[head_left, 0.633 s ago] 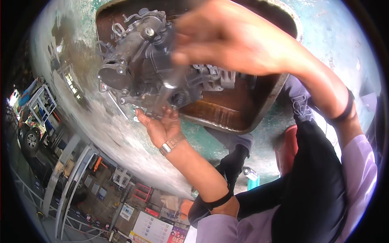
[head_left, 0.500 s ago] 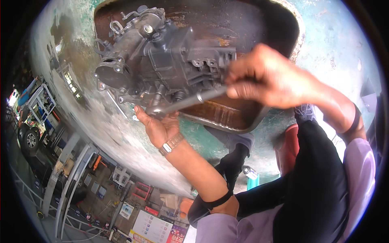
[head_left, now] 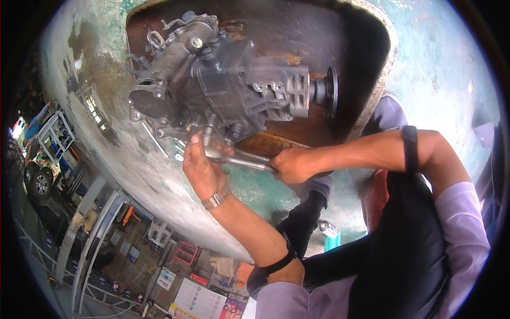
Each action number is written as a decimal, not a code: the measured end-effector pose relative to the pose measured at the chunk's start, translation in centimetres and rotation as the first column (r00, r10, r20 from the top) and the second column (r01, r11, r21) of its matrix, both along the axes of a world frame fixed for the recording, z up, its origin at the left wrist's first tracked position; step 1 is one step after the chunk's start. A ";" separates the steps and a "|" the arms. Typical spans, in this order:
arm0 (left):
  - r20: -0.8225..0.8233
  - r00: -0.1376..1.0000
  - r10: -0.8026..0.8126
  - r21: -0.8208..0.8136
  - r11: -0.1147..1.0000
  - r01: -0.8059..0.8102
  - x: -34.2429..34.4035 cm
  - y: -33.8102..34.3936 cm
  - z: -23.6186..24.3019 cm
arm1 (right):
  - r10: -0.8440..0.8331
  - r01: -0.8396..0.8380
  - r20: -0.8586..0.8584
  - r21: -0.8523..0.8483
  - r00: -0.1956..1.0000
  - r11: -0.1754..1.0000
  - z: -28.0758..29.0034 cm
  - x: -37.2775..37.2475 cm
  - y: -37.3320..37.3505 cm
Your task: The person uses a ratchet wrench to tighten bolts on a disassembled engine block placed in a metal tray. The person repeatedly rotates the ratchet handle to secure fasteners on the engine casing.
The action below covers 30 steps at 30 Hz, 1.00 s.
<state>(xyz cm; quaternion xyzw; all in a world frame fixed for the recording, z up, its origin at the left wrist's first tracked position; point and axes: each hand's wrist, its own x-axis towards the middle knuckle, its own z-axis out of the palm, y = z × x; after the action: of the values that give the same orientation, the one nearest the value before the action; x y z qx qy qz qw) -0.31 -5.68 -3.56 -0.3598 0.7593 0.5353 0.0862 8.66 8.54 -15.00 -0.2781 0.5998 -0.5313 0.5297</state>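
Note:
A grey metal gearbox (head_left: 226, 80) lies on its side in a brown, stained tray (head_left: 392, 61). At its near side a socket (head_left: 209, 125) points into the housing, joined to the head of a long ratchet wrench (head_left: 243, 161). My left hand (head_left: 203, 173) cups that head, thumb up beside the socket, with some fingers hidden behind it. My right hand (head_left: 295, 166) is closed round the far end of the handle, just over the tray's near edge. A round flange (head_left: 332, 91) on a shaft sticks out of the gearbox's right end.
The tray is set in a worn green-and-white surface (head_left: 435, 69). Below it are my legs in black trousers (head_left: 409, 239), a red object (head_left: 373, 196) and a spray can (head_left: 328, 229). A car wheel (head_left: 41, 182) and workshop clutter show at the lower left.
My right hand has swung the wrench handle down and toward me, away from the gearbox's right end, uncovering the flange. My left hand has stayed at the wrench head.

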 end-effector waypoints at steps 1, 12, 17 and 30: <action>0.002 1.000 0.009 0.008 1.000 -0.009 0.1 0.0 0.1 | -0.022 0.022 -0.021 -0.019 1.000 1.000 0.1 0.0 0.8; 0.031 0.897 0.440 0.199 0.877 -0.437 1.0 0.1 0.6 | -0.387 0.387 0.005 -0.017 0.922 0.922 6.7 -3.7 12.0; 0.073 0.798 0.599 0.196 0.775 -0.600 0.0 1.7 -0.3 | -0.677 0.651 -0.050 -0.231 0.734 0.723 8.7 -7.4 14.4; 0.307 0.731 0.610 0.600 0.472 -0.646 0.0 -0.6 0.0 | -0.815 0.616 -0.352 -0.535 0.461 0.579 10.8 -20.4 9.9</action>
<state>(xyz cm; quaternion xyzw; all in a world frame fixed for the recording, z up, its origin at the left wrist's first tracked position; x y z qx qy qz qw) -0.36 -6.31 -3.61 -0.5686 0.3243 0.7555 0.0267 -11.73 18.48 -4.20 -0.2233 0.6886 -0.6899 -0.0073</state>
